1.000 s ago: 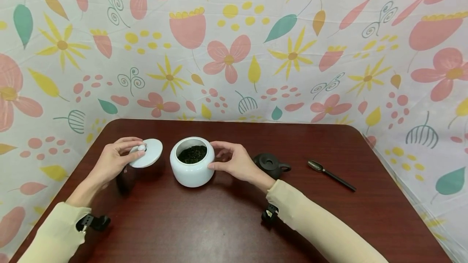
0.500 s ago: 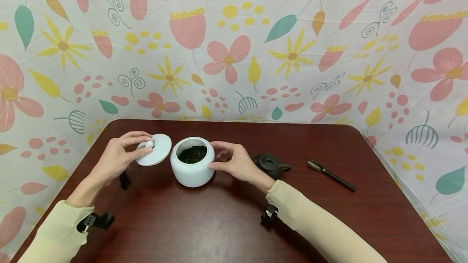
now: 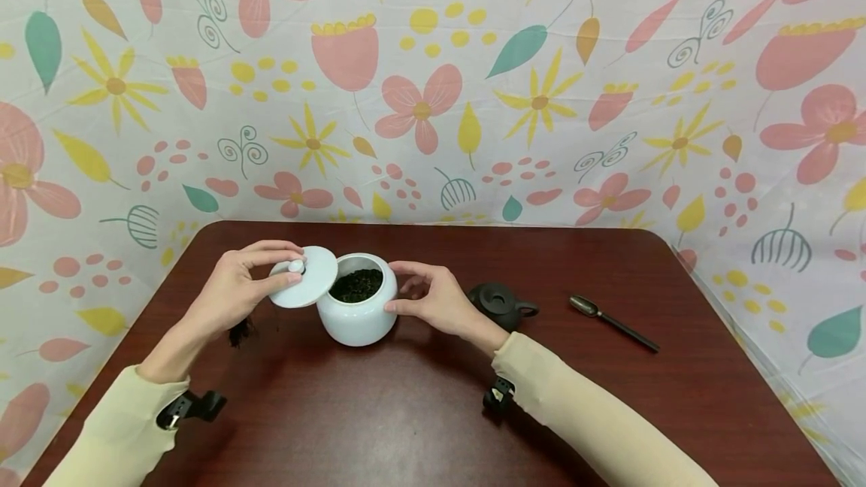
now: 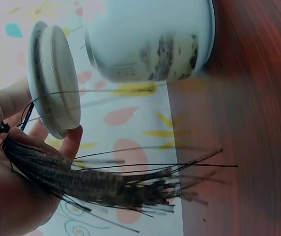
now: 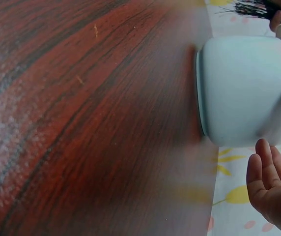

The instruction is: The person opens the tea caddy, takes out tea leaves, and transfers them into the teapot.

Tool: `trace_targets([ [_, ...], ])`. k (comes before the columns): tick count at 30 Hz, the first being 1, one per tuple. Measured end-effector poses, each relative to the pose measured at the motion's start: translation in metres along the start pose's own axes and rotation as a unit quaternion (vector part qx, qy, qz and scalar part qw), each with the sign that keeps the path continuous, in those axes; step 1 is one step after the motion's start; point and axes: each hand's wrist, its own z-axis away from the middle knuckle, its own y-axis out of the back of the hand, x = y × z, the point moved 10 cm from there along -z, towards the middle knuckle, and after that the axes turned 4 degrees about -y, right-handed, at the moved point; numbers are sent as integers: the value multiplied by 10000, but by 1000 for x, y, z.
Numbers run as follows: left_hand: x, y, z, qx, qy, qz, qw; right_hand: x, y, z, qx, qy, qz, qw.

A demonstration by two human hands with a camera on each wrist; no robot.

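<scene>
A round white lid [image 3: 316, 285] tilts beside the white ceramic jar [image 3: 357, 323]; its right part overlaps the jar's left rim in the head view. By its small knob, my left hand [image 3: 238, 285] pinches the lid between thumb and fingers. Dark dried tea leaves [image 3: 360, 288] lie inside the jar, which stands upright. My right hand [image 3: 440, 300] holds the jar's right side, thumb in front and index finger near the rim. A black tassel [image 4: 94, 182] hangs at my left hand. The left wrist view shows the lid's pale fabric-like rim [image 4: 61, 83] and a printed label on the jar.
Right of my right hand sits a small dark teapot [image 3: 499, 305], partly hidden behind it. Farther right lies a scoop [image 3: 612, 323] with a black handle. The brown wooden table [image 3: 406, 427] ends at a flower-patterned cloth [image 3: 433, 96].
My left hand has carried the lid to the right, from apart from the jar to overlapping its left rim. The tassel moved along. My right hand stays on the jar.
</scene>
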Motion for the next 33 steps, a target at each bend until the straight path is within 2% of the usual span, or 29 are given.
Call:
trace_targets([
  [10,5,-21,-13,-255,-39,-9,9997,2,0,0,-5,-26,-45,10000],
  [24,7,-48,-30,-482,265,-29,9985,3,1,1,-5,-86,-28,10000],
  [33,5,-59,-34,-566,332,98,9978,3,0,0,-41,-90,35,9999],
])
